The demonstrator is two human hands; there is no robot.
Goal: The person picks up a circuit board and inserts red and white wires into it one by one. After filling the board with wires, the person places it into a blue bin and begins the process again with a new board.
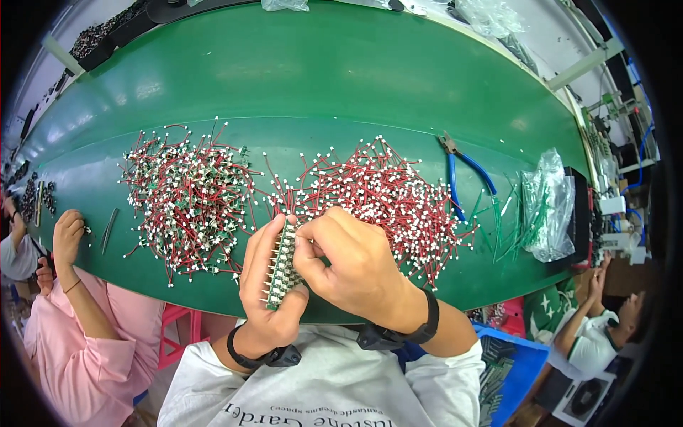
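My left hand (265, 285) is closed around a narrow green circuit board strip (283, 265), held upright above the near edge of the table. White parts run down its face, and thin pins stick out along its left edge. My right hand (348, 260) is curled in a pinch at the strip's upper right side. Whatever lies between its fingertips is hidden. Just beyond both hands, a pile of red wires with white connectors (384, 206) spreads to the right. To the left lies a second pile of red wires with white connectors and small green boards (188, 203).
Blue-handled cutting pliers (453, 171) lie right of the piles, near loose green strands (506, 224) and a clear plastic bag (549, 206). Tweezers (109, 231) rest at left, beside a co-worker in pink (107, 349). A blue bin (523, 377) holding boards stands at lower right.
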